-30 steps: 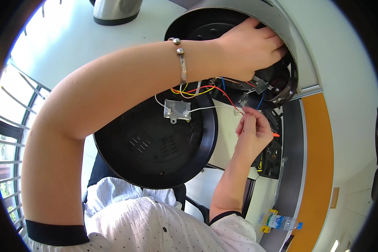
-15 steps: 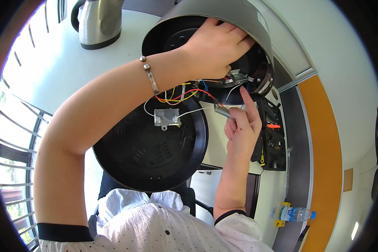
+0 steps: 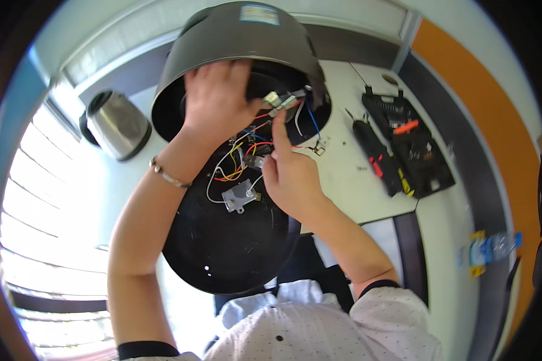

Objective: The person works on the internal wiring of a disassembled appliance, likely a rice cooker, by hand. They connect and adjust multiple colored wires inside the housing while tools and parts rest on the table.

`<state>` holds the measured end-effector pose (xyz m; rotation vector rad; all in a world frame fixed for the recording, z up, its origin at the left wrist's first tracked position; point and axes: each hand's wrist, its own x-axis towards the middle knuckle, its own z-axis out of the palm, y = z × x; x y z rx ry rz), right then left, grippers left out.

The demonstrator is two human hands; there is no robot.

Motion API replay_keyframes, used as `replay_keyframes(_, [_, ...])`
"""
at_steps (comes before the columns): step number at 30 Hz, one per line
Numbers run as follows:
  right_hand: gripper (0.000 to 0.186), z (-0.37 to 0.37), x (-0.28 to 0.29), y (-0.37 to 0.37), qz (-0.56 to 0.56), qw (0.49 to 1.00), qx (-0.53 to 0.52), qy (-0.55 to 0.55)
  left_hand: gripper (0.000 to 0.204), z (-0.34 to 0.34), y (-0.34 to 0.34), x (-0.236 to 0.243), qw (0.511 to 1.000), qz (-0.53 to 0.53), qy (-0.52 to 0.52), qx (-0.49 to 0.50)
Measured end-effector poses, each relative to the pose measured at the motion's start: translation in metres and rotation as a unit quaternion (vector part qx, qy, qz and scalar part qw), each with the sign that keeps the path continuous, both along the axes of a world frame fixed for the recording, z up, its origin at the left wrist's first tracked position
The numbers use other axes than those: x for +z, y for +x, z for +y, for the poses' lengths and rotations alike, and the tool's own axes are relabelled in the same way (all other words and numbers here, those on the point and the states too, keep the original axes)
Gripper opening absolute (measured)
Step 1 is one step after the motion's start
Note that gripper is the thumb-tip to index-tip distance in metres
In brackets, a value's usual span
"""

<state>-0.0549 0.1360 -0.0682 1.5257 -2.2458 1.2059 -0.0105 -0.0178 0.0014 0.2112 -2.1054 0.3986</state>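
Observation:
My left hand [image 3: 218, 102] reaches inside the upturned dark appliance housing [image 3: 244, 39], fingers stretched against its interior, tips partly hidden. My right hand [image 3: 295, 180] has its index finger extended to a metal bracket [image 3: 288, 101] with wires inside the housing. Its other fingers curl around a small metal part [image 3: 256, 161], mostly hidden. Red, yellow, blue and white wires run down to a translucent module [image 3: 239, 195] on the black round base [image 3: 217, 246], below the housing. A small connector [image 3: 319, 146] hangs by wires right of my right hand.
A steel kettle [image 3: 117, 123] stands at the back left. An open tool case [image 3: 424, 171] and a dark tool roll or tray [image 3: 373, 156] with tools lie right on the white table [image 3: 379, 204]. A plastic bottle [image 3: 497, 246] is farther right, beside an orange panel.
The view has swung, bringing the housing's outer side and the tools into fuller sight. My right index finger has extended up to the bracket. My left hand remains inside the housing.

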Motion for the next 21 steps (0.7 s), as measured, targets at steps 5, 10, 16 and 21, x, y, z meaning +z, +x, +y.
replay_keyframes(5, [0.077,0.000,0.001,0.007,-0.010,1.000,0.004,-0.011,0.082,0.002,-0.001,0.005,0.999,-0.009,-0.042,0.015])
replay_keyframes(10, [0.080,0.000,0.010,0.010,-0.023,0.999,0.021,0.032,0.083,0.001,0.002,0.008,0.995,0.004,-0.096,-0.001])
replay_keyframes(16, [0.080,-0.001,0.000,0.005,-0.027,0.999,0.027,-0.011,0.081,0.000,-0.004,0.007,0.993,0.004,-0.121,-0.015])
replay_keyframes(21, [0.066,0.005,-0.005,0.006,-0.104,0.989,0.038,-0.094,0.083,0.001,-0.004,0.008,0.993,-0.010,-0.118,-0.021])
